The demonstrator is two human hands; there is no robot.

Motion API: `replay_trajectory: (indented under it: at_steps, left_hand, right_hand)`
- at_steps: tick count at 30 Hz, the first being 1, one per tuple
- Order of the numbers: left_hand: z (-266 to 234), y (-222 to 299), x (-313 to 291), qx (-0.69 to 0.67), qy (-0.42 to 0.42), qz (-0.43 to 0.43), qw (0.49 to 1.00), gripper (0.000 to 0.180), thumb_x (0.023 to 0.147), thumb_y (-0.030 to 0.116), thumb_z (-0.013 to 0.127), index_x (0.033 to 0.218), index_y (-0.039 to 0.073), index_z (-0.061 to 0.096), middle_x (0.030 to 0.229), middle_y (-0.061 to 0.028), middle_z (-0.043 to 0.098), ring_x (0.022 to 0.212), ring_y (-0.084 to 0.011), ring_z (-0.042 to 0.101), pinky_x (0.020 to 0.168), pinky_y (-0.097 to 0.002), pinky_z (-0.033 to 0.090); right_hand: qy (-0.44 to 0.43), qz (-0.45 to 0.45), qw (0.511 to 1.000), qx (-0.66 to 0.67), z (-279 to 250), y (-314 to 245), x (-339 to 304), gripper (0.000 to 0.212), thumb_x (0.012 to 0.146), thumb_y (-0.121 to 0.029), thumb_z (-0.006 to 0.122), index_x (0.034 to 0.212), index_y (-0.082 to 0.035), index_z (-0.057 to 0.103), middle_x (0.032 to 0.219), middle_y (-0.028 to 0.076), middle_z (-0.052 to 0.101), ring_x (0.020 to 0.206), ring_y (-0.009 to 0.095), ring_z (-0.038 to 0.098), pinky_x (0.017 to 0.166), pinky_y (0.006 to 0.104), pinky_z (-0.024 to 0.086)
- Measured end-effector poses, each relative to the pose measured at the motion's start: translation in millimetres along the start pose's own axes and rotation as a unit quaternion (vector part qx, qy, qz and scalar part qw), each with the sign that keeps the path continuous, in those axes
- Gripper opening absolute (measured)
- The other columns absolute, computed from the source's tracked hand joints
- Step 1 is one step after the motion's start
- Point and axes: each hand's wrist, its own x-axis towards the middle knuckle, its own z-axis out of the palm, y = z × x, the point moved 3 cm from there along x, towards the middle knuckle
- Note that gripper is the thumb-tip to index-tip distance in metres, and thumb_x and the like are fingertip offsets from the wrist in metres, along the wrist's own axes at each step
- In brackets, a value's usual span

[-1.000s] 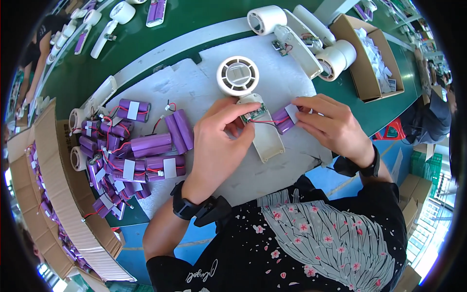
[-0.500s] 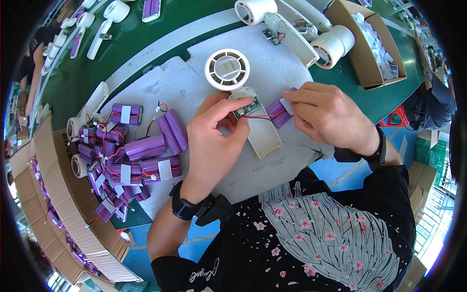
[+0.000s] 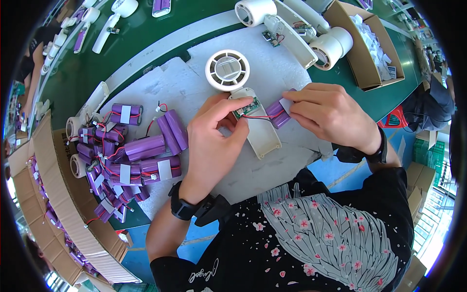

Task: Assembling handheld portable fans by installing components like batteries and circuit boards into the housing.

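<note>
Since the earlier frame both hands have drifted slightly lower on the grey mat [image 3: 272, 73]. The left hand [image 3: 214, 141] pinches the small circuit board [image 3: 244, 105] in the white handheld fan's [image 3: 243, 97] open handle, seemingly steadying it. The right hand [image 3: 331, 114] grips a purple battery cell [image 3: 276, 113] just beside, its wires reaching the board. More purple cells [image 3: 131, 151] are heaped left; cardboard boxes [image 3: 369, 53] flank the green bench [image 3: 146, 44].

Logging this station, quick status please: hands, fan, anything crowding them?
Left hand pinching at circuit board in fan. Right hand holds purple battery. Battery pile lies left, apart.
</note>
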Motion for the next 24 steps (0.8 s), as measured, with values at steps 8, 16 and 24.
replay_trajectory:
  at_steps: [8,16,24]
  left_hand:
    - [0,0,1,-0.001,-0.004,-0.008,1.0,0.035,0.076,-0.007,0.063,0.108,0.004,0.07,0.106,-0.011,0.066,0.07,-0.0121,0.063,0.063,-0.0239,0.05]
    - [-5,-4,-2,0.003,0.007,-0.009,1.0,0.035,0.076,-0.007,0.064,0.108,0.004,0.07,0.103,-0.0097,0.067,0.069,-0.0113,0.063,0.063,-0.0232,0.05]
    - [0,0,4,-0.001,0.015,-0.004,1.0,0.034,0.076,-0.007,0.064,0.107,0.004,0.071,0.103,-0.0098,0.067,0.068,-0.012,0.063,0.062,-0.0238,0.05]
  right_hand:
    - [-0.06,0.031,0.998,-0.015,8,-3,4,0.02,0.074,0.004,0.067,0.09,0.003,0.056,0.103,0.014,0.059,0.083,0.027,0.062,0.07,0.0383,0.053]
    - [0.056,0.185,0.981,0.012,-41,34,-15,0.016,0.087,-0.002,0.058,0.101,0.002,0.055,0.099,0.014,0.059,0.075,0.021,0.059,0.067,0.0321,0.049]
    - [0.089,0.33,0.932,-0.124,-86,46,-50,0.029,0.086,-0.012,0.068,0.113,-0.001,0.063,0.091,0.011,0.068,0.079,0.017,0.064,0.073,0.0326,0.051]
